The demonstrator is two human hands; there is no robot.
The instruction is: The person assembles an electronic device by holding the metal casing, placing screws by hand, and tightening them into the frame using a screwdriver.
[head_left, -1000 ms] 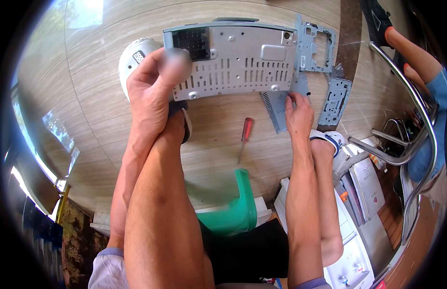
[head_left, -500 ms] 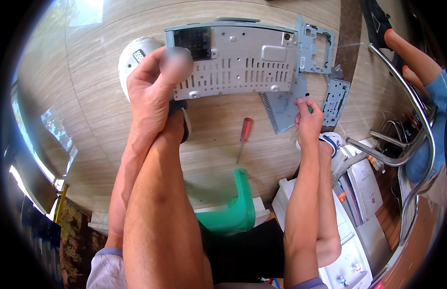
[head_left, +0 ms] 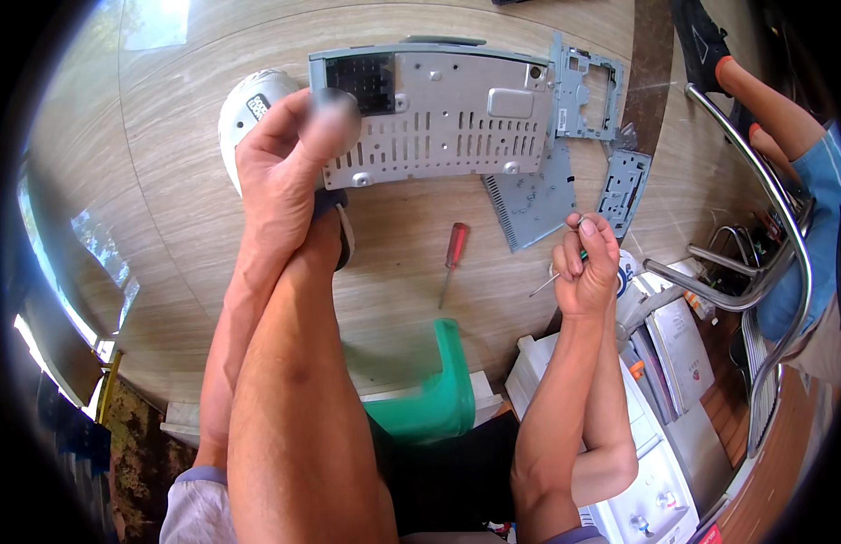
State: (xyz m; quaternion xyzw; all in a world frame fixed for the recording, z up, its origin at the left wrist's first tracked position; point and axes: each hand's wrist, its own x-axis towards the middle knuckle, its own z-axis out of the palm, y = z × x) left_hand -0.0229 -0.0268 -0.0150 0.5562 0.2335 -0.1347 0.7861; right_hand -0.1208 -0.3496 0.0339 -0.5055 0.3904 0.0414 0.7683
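My left hand (head_left: 280,168) grips the near left corner of a metal computer case (head_left: 443,150), thumb on its face; a blurred patch covers the fingertips. The case stands tilted, showing a silvery slotted side with a dark panel at its upper left. My right hand (head_left: 585,272) is raised right of the case and apart from it, palm turned up. Its curled fingers hold a screwdriver (head_left: 544,286) with a green handle, the thin shaft pointing down-left. Thumb and forefinger pinch together, perhaps on something tiny. Below the case lies a grey metal panel (head_left: 534,204) with several small screws on it.
A red-handled screwdriver (head_left: 456,245) lies on the tiled floor. Right of the case are a metal bracket frame (head_left: 565,100) and a metal plate (head_left: 625,186). Nearer stand a green plastic piece (head_left: 452,390) and white drawers (head_left: 652,471). A chrome-framed chair (head_left: 774,199) and another person's legs are at right.
My right hand has drawn back toward me from the grey panel and turned palm up, bringing the screwdriver shaft into sight. The left hand keeps its grip on the case.
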